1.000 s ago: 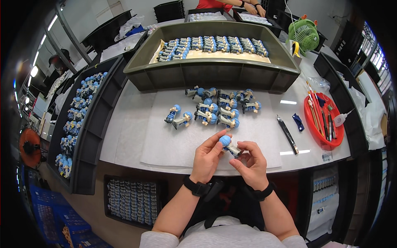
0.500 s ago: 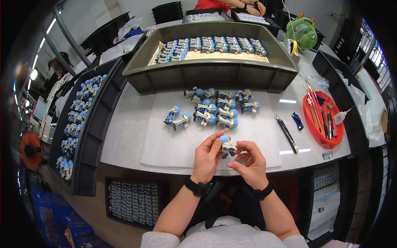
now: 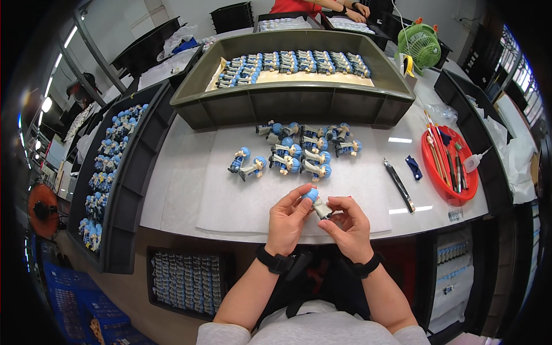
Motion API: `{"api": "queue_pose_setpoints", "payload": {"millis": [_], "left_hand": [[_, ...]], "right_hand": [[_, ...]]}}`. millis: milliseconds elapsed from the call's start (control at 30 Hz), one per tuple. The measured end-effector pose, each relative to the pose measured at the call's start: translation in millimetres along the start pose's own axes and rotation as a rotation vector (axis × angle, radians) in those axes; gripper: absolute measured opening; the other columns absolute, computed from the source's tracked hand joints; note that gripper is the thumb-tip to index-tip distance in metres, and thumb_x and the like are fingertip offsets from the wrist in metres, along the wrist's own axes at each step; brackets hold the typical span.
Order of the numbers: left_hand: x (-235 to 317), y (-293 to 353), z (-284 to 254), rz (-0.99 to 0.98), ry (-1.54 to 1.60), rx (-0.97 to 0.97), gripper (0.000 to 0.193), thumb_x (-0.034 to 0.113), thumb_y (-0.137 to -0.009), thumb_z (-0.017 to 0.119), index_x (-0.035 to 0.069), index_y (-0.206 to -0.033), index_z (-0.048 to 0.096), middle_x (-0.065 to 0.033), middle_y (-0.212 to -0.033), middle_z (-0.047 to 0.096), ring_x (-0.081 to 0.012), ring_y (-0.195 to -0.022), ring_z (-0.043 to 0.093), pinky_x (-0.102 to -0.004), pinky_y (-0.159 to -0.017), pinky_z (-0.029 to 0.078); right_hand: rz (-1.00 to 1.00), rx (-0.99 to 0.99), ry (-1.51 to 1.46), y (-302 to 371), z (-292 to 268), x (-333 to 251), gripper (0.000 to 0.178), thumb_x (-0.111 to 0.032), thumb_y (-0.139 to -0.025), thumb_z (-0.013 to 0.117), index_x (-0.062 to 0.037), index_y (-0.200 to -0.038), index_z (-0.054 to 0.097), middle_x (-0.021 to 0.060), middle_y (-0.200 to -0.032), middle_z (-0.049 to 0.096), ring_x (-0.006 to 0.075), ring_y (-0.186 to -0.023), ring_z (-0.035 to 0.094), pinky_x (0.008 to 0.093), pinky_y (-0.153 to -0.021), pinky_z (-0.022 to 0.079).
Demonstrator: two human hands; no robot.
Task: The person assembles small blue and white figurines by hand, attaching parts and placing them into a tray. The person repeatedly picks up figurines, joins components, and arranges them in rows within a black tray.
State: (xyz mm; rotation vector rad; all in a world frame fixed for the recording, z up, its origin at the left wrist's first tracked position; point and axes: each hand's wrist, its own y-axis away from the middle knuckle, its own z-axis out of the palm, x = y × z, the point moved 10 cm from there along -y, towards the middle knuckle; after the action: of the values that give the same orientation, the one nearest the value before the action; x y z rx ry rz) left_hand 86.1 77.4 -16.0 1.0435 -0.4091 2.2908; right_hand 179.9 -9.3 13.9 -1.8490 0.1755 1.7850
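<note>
A small blue-haired figurine (image 3: pixel 321 210) in a pale coat with dark feet is held over the front of the white mat (image 3: pixel 241 201). My left hand (image 3: pixel 289 217) pinches it by the head between thumb and fingers. At the other end, the curled fingers and thumb of my right hand (image 3: pixel 349 227) close around its feet, partly hiding them. Just beyond my hands, several similar figurines (image 3: pixel 284 164) lie in a loose group on the mat. Two of these figurines (image 3: pixel 252 168) rest a little apart on the left.
A deep grey-green bin (image 3: pixel 253 106) holding rows of figurines stands behind. On the left is a black crate (image 3: pixel 123 190) of figurines. To the right lie a craft knife (image 3: pixel 399 185), a dark blue piece (image 3: pixel 413 168) and a red basket (image 3: pixel 428 167) of brushes. A co-worker's hands (image 3: pixel 356 12) show far back.
The figurine has turned and tilted, its feet now pointing toward my right hand. The right fingers have closed in on its feet, while my left hand keeps its head.
</note>
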Motion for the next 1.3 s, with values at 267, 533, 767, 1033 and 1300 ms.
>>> {"api": "queue_pose_setpoints", "payload": {"millis": [267,533,767,1033,1300], "left_hand": [[2,-1,4,0.001,0.016,-0.029,0.029,0.003,-0.087,0.054,0.001,-0.116,0.054,-0.0072,-0.105,0.059,-0.0121,-0.093,0.056,-0.0261,-0.085,0.045],[-1,-1,1,-0.007,0.003,-0.002,0.034,0.003,-0.086,0.055,0.001,-0.119,0.051,-0.006,-0.104,0.059,-0.0097,-0.091,0.055,-0.0232,-0.082,0.045],[-1,0,-2,-0.02,-0.032,0.001,0.037,0.002,-0.085,0.056,0.0,-0.122,0.048,-0.0049,-0.102,0.059,-0.007,-0.09,0.054,-0.0192,-0.08,0.043],[6,-2,11,0.053,-0.12,-0.02,0.029,0.003,-0.085,0.056,0.001,-0.113,0.049,-0.0103,-0.108,0.058,-0.0094,-0.093,0.053,-0.022,-0.08,0.042],[22,16,22,0.153,-0.353,-0.004,0.033,0.008,-0.084,0.06,0.0,-0.114,0.049,-0.0077,-0.103,0.056,-0.0089,-0.087,0.052,-0.0214,-0.074,0.044]], "right_hand": [[-0.002,0.0,0.021,-1,0,-2,0.041,-0.002,-0.071,0.071,0.0019,-0.107,0.052,0.0089,-0.104,0.054,0.0136,-0.091,0.054,0.0226,-0.07,0.047],[0.019,0.003,-0.013,1,-1,2,0.036,-0.001,-0.075,0.067,0.0024,-0.108,0.052,0.0087,-0.104,0.053,0.0132,-0.09,0.054,0.0224,-0.072,0.047],[0.023,-0.002,-0.035,1,1,1,0.031,0.003,-0.078,0.062,0.0021,-0.108,0.053,0.0092,-0.105,0.052,0.013,-0.09,0.054,0.022,-0.072,0.048],[0.009,0.088,-0.021,2,-15,-9,0.029,0.0,-0.079,0.062,-0.0005,-0.107,0.054,0.008,-0.105,0.052,0.0131,-0.091,0.054,0.0223,-0.07,0.048],[-0.065,0.075,0.62,-11,-100,-73,0.023,-0.004,-0.075,0.064,0.0009,-0.097,0.058,0.0103,-0.084,0.061,0.0174,-0.074,0.06,0.0261,-0.063,0.048]]}}
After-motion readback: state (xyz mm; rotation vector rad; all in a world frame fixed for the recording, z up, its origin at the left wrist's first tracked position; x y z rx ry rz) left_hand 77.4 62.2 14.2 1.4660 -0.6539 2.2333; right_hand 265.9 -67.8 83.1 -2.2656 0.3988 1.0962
